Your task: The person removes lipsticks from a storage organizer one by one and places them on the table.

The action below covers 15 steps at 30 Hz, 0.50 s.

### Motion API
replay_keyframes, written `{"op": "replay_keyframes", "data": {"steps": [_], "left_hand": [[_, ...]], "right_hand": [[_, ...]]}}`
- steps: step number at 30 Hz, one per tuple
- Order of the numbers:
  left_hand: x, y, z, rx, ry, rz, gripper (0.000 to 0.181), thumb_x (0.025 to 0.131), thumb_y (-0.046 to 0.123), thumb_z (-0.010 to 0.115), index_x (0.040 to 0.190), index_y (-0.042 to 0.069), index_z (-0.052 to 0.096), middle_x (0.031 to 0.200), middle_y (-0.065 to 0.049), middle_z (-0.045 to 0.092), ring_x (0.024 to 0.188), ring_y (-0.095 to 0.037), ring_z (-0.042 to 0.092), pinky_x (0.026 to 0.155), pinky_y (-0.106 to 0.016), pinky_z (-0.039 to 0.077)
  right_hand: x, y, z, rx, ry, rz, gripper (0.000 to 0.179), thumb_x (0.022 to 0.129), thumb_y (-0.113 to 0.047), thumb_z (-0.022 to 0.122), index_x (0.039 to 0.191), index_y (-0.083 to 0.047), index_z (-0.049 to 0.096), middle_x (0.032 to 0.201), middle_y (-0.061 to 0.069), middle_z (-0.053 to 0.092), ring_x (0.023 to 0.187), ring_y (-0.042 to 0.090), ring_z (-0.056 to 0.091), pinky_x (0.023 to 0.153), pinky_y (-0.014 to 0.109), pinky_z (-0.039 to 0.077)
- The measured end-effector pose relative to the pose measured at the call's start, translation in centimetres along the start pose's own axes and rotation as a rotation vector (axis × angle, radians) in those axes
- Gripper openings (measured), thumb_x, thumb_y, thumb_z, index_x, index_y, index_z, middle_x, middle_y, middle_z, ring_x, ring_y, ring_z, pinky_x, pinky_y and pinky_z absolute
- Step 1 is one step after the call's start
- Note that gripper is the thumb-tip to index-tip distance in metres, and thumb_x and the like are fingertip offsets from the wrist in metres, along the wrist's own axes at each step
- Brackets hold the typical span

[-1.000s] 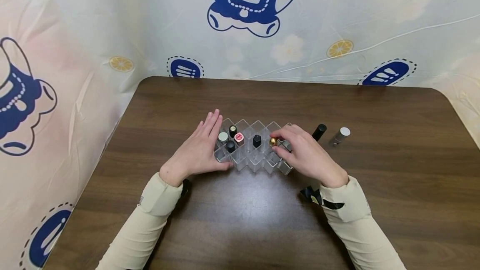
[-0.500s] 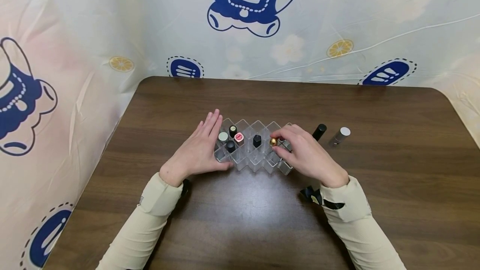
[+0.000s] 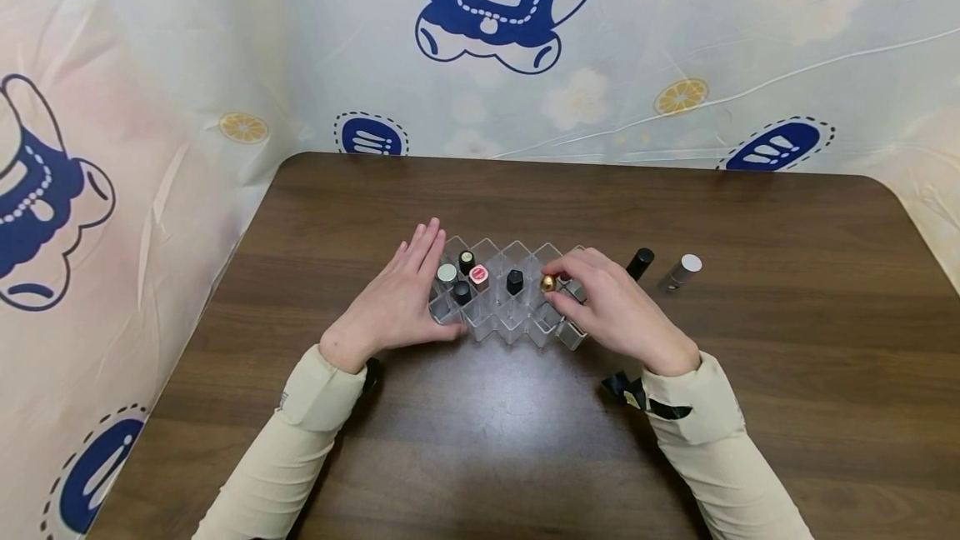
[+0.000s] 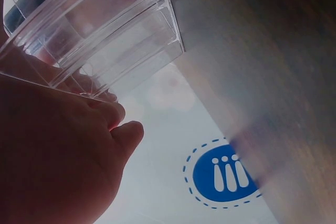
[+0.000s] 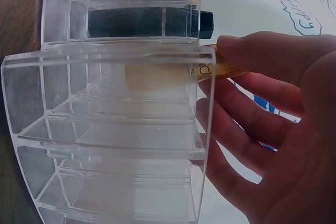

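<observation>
A clear lipstick organizer (image 3: 491, 319) with diamond-shaped slots stands on the wooden table. My left hand (image 3: 390, 298) rests against its left end, fingers straight along the side and thumb at the front. With thumb and fingertips, my right hand (image 3: 611, 307) pinches the gold cap of a lipstick (image 3: 548, 282). In the right wrist view this lipstick's pale lower part sits inside a slot, beside a dark tube (image 5: 126, 22). Toward the left stand a white-topped tube (image 3: 447, 274), a pink-topped lipstick (image 3: 478, 275) and dark tubes; a black-capped tube (image 3: 514, 281) stands mid-organizer.
Right of the organizer, a black tube (image 3: 640, 263) and a silver tube with a white end (image 3: 682, 271) are on the table (image 3: 787, 340). A patterned cloth (image 3: 300, 40) hangs behind the table and along its left side.
</observation>
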<state>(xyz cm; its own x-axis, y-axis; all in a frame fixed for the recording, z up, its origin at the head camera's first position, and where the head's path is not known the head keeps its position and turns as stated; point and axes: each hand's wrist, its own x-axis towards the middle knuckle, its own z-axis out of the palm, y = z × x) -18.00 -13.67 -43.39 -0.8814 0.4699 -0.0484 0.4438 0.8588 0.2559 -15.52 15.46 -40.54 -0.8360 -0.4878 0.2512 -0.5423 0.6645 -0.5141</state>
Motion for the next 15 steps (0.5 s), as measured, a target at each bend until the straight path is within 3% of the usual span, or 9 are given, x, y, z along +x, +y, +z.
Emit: {"op": "replay_keyframes", "data": {"steps": [15], "left_hand": [[0.05, 0.06, 0.0, 0.005, 0.008, 0.008, 0.125, 0.067, 0.067, 0.071, 0.155, 0.001, 0.01, 0.164, -0.011, -0.002, 0.152, -0.028, 0.001, 0.123, -0.045, 0.012]], "right_hand": [[-0.06, -0.1, -0.37, 0.034, 0.016, 0.004, 0.02, 0.09, -0.017, 0.068, 0.107, -0.008, 0.067, 0.1, 0.001, 0.067, 0.098, 0.019, 0.061, 0.081, 0.036, 0.052]]}}
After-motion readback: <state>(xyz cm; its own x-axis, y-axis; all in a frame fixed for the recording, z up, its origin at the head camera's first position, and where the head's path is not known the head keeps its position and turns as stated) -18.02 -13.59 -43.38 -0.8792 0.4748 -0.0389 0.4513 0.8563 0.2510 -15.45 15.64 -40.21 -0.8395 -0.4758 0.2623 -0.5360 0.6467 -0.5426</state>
